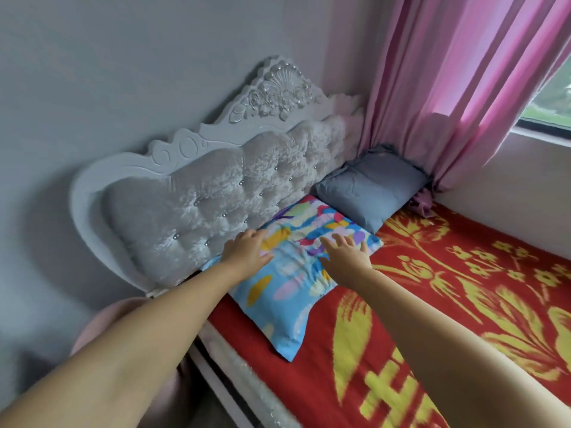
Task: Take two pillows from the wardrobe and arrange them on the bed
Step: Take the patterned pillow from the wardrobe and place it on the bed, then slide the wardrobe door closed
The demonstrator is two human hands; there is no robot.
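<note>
**Q:** Report pillow positions.

**A:** I see the patterned pillow (290, 267) flat on the red bedspread (432, 319), against the tufted headboard (216, 186). The grey pillow (370, 188) sits beside it, nearer the pink curtain (457, 88).

**Q:** Hand status?

**A:** I read the left hand (247, 248) and right hand (347, 253) both spread flat on the patterned pillow, fingers apart, gripping nothing.

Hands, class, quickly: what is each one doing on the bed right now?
Left hand: open, palm flat on the colourful patterned pillow, holding nothing.
Right hand: open, fingers spread on the same pillow, holding nothing.
</note>
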